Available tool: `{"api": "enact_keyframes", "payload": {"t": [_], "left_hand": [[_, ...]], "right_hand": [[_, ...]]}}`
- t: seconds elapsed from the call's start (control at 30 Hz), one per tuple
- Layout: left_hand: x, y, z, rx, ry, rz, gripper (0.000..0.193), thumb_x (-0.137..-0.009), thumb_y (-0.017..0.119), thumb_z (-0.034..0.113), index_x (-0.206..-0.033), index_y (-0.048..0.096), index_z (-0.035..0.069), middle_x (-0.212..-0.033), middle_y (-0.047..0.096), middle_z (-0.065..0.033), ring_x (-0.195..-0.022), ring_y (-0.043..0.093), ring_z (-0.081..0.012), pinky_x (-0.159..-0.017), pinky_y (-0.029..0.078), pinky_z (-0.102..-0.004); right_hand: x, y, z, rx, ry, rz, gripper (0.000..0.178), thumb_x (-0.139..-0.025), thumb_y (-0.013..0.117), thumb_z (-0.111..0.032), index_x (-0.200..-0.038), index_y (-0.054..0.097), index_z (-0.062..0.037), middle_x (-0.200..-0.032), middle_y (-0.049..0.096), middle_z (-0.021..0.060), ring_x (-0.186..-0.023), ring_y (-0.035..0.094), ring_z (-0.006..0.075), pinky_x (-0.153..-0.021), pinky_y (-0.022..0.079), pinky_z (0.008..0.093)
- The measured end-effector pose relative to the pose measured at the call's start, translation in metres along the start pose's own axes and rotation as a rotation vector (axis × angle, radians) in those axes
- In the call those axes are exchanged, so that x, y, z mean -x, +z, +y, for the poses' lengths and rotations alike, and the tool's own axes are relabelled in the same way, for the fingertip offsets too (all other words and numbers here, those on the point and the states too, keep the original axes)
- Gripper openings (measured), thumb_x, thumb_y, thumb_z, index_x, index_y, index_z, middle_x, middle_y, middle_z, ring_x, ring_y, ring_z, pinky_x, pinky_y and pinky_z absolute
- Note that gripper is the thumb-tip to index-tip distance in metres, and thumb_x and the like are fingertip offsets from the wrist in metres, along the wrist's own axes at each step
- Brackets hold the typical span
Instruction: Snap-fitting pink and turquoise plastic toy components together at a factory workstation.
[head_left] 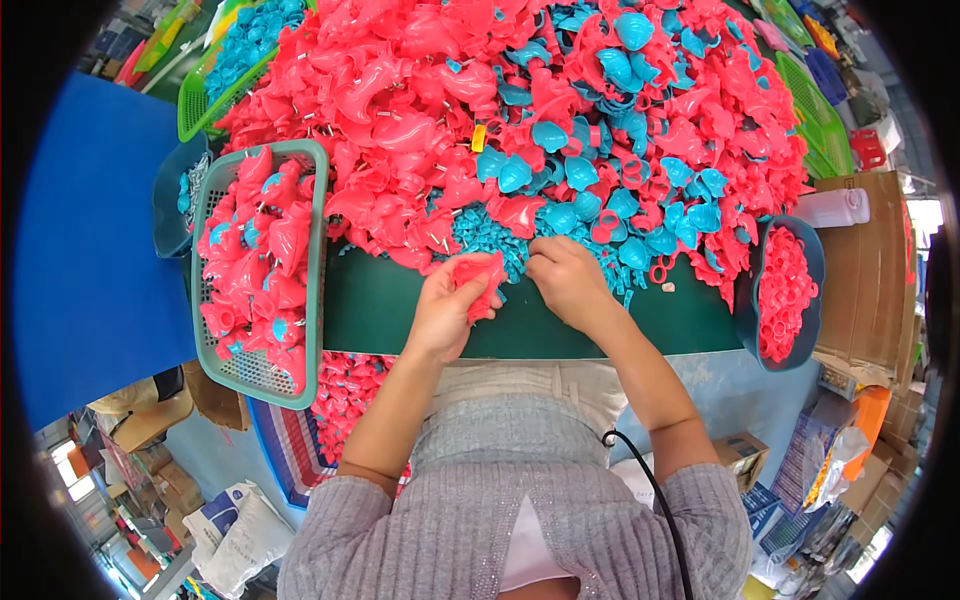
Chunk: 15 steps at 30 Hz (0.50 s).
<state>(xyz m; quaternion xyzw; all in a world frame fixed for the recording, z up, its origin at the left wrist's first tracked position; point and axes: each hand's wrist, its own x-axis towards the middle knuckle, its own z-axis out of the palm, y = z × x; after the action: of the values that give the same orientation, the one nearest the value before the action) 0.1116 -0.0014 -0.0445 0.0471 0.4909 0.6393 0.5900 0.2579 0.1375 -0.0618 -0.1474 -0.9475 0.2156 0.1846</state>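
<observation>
Heap of glossy pink moulded parts (390,130), curved and hollow, blocked most of the smooth green bench (390,325); ribbed blue shells (580,172) mixed in. Mesh-walled plastic basket (319,250) boxed in the left side, dark tub (746,300) of pink rings the right. Left hand (452,302) pinched a pink piece (482,282) above the bench's front strip. Right hand (570,285) had fingers bunched at small blue bits (490,236), just beside it; couldn't tell if gripping any.
</observation>
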Motion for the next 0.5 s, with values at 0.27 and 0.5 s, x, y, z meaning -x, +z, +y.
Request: {"api": "enact_keyframes", "payload": {"t": [0.27,0.5], "left_hand": [[0.006,0.024,0.012,0.044,-0.115,-0.184,0.024,-0.090,0.055,0.004,-0.114,0.054,0.000,-0.096,0.065,-0.0168,-0.065,0.061,-0.0163,-0.054,0.050,-0.0274],[0.013,0.036,0.014,0.046,-0.091,-0.249,0.023,-0.090,0.053,0.002,-0.113,0.053,-0.001,-0.083,0.064,-0.0147,-0.061,0.061,-0.0186,-0.050,0.048,-0.0288]], "right_hand": [[-0.011,-0.057,-0.033,-0.737,0.381,0.157,0.026,-0.081,0.062,0.002,-0.107,0.066,-0.0009,-0.091,0.060,0.0080,-0.082,0.058,0.0185,-0.073,0.046,0.0285],[-0.005,-0.051,-0.037,-1.045,0.275,0.262,0.019,-0.073,0.072,0.000,-0.092,0.071,-0.0015,-0.092,0.067,0.0091,-0.086,0.064,0.0238,-0.079,0.050,0.0347]]}}
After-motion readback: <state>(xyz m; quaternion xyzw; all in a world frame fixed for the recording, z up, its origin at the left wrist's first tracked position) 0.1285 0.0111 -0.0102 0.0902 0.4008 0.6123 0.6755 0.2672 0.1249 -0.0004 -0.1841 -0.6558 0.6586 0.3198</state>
